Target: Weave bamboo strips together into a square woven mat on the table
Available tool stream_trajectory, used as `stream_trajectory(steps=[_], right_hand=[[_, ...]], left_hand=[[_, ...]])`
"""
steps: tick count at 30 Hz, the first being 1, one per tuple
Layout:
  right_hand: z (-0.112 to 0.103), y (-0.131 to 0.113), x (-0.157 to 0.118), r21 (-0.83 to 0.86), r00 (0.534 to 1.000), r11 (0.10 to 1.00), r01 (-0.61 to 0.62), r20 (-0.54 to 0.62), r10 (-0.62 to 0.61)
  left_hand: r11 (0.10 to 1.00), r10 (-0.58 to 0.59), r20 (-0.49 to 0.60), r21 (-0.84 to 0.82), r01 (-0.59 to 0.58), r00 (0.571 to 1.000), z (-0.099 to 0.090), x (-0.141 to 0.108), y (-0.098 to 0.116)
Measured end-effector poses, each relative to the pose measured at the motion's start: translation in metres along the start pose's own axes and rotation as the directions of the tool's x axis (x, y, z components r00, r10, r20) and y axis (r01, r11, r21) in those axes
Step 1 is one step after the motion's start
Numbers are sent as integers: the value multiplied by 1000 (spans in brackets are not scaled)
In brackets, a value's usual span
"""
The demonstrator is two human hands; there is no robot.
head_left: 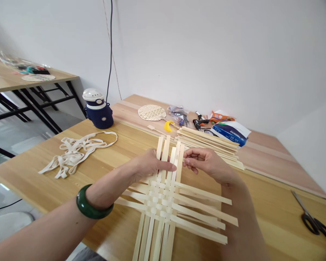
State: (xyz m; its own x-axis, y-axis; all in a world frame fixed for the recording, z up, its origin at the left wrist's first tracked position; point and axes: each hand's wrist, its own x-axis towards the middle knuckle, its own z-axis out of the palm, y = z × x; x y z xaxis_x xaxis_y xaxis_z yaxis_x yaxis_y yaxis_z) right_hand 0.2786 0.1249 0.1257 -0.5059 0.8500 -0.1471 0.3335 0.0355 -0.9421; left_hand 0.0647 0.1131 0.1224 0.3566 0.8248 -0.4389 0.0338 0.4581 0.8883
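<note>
A woven piece of pale flat strips (159, 199) lies over the wooden table, its loose ends spreading out on all sides. My left hand (154, 163), with a green bangle on the wrist, grips the upright strips at the far side of the weave, thumb across the front. Just right of those strips is my right hand (203, 161), its thumb and forefinger pinched close to the edge of the rightmost strip; whatever is between the fingertips is too small to make out.
Behind the weave sits a stack of strips (209, 143). Scissors (312, 221) lie at the right, a cloth ribbon (76, 152) at the left. Farther back are a blue bottle (99, 110), a round woven fan (152, 112), a glue gun (199, 122) and a blue packet (229, 133).
</note>
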Motion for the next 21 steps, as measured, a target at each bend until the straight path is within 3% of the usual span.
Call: stream_trajectory(steps=[7,21], right_hand=[[4,-5,-1,-47,994,999,-23,110,28],[5,-8,-4,-184,991,979,-85,89,103]], left_hand=[[999,29,16,19,-29,999,-1,1,-1],[992,43,-7,120,-41,999,-3,1,-1]])
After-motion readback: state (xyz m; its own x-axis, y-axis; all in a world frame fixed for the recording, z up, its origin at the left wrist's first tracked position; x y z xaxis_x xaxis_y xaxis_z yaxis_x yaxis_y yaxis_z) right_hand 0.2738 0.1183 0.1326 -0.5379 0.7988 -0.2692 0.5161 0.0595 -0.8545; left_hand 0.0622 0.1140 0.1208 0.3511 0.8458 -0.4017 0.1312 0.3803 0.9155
